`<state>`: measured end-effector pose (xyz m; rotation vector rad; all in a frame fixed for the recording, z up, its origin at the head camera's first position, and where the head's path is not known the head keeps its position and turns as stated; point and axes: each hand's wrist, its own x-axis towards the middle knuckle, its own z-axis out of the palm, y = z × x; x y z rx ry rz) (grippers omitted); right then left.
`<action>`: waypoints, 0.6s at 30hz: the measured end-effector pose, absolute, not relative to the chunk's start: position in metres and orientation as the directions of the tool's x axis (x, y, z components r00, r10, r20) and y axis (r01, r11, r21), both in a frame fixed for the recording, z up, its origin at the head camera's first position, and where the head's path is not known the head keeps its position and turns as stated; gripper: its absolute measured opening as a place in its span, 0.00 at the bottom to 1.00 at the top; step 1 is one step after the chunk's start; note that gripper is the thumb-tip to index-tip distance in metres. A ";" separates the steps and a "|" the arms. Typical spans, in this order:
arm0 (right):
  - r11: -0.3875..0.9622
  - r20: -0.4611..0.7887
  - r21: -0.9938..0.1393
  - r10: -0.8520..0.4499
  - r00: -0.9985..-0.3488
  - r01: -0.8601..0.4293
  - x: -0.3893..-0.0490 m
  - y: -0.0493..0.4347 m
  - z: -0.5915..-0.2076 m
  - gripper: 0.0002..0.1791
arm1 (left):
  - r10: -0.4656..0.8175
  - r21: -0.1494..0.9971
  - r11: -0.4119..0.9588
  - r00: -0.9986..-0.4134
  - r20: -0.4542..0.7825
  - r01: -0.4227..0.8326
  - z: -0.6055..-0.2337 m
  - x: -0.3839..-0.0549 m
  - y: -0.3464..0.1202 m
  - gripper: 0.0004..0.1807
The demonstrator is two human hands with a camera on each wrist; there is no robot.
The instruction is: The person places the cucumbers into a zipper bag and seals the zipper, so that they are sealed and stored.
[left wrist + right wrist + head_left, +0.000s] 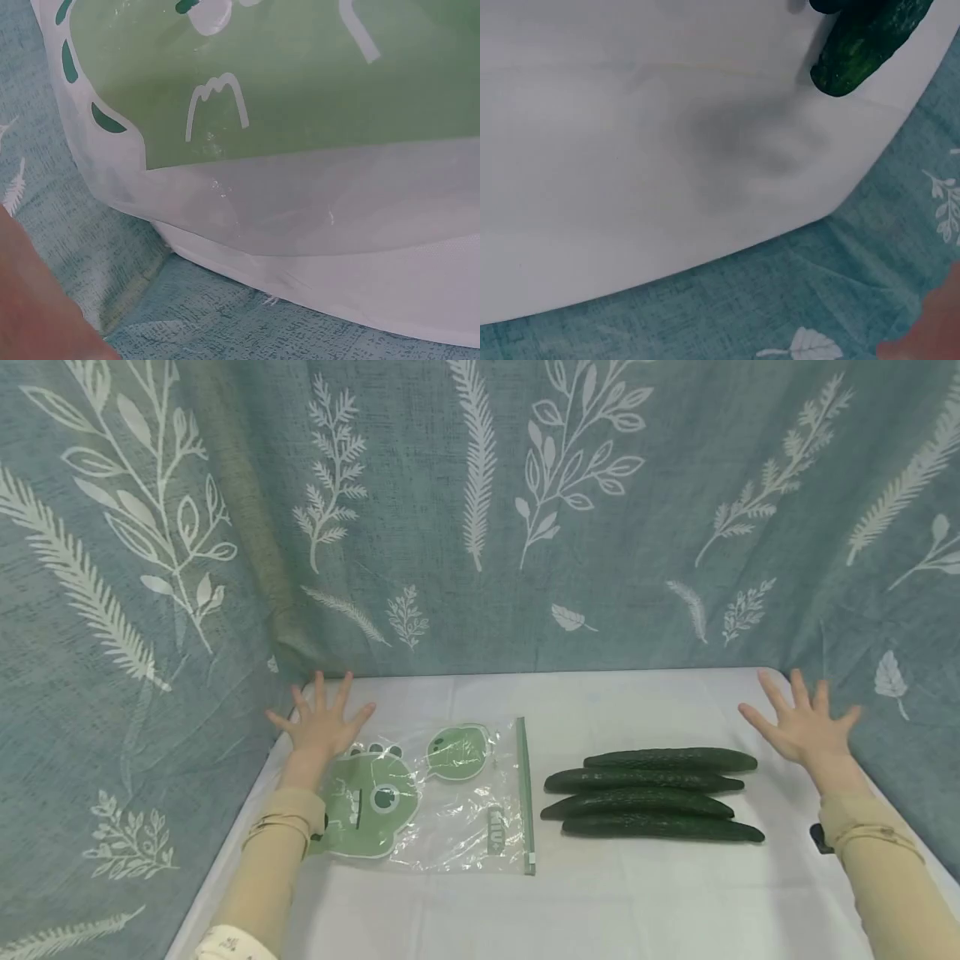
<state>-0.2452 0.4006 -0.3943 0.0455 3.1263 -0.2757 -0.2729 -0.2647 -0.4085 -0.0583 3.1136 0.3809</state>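
A clear zip bag (pixel 465 827) with a green cartoon monster print lies flat on the white table, its green slider strip on the right side. Several dark green cucumbers (pixel 637 803) lie side by side to the right of the bag. My left hand (pixel 321 727), fingers spread, is by the bag's upper left corner and holds nothing. To the right of the cucumbers my right hand (pixel 810 727) is spread wide, also holding nothing. The left wrist view shows the bag's printed end (pixel 300 97); a cucumber tip (pixel 847 75) shows in the right wrist view.
The white tabletop (pixel 480 918) has its far edge against a blue-green curtain (pixel 450 527) with white leaf prints. The curtain also closes in the left and right sides. Both forearms reach in from the near corners.
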 end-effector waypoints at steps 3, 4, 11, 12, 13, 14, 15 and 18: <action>0.985 -0.010 -0.172 0.014 -1.000 0.016 -0.245 0.398 -0.397 0.45 | -0.020 0.228 0.973 -1.000 -0.013 -0.023 -0.410 -0.274 -0.265 0.45; 0.985 -0.009 -0.170 0.008 -1.000 0.009 -0.245 0.398 -0.397 0.45 | -0.015 0.225 0.974 -1.000 -0.012 -0.018 -0.410 -0.274 -0.264 0.45; 0.990 0.041 -0.133 -0.051 -0.998 -0.056 -0.246 0.390 -0.400 0.44 | 0.011 0.209 0.978 -1.000 -0.004 0.010 -0.406 -0.276 -0.263 0.45; 0.990 0.046 -0.128 -0.059 -0.997 -0.064 -0.246 0.388 -0.400 0.44 | 0.017 0.207 0.978 -1.000 -0.002 0.016 -0.406 -0.276 -0.263 0.45; 0.991 0.049 -0.118 -0.065 -0.997 -0.070 -0.246 0.386 -0.400 0.44 | 0.024 0.198 0.980 -1.000 -0.001 0.023 -0.405 -0.276 -0.263 0.45; 0.991 0.051 -0.108 -0.073 -0.996 -0.078 -0.246 0.385 -0.400 0.44 | 0.032 0.191 0.981 -0.999 0.003 0.032 -0.405 -0.276 -0.263 0.45; 0.992 0.051 -0.098 -0.080 -0.995 -0.085 -0.246 0.383 -0.400 0.44 | 0.041 0.186 0.982 -0.999 0.005 0.041 -0.404 -0.275 -0.263 0.44; 0.991 0.046 -0.077 -0.103 -0.994 -0.106 -0.244 0.377 -0.403 0.43 | 0.067 0.184 0.981 -0.998 0.010 0.067 -0.404 -0.275 -0.263 0.44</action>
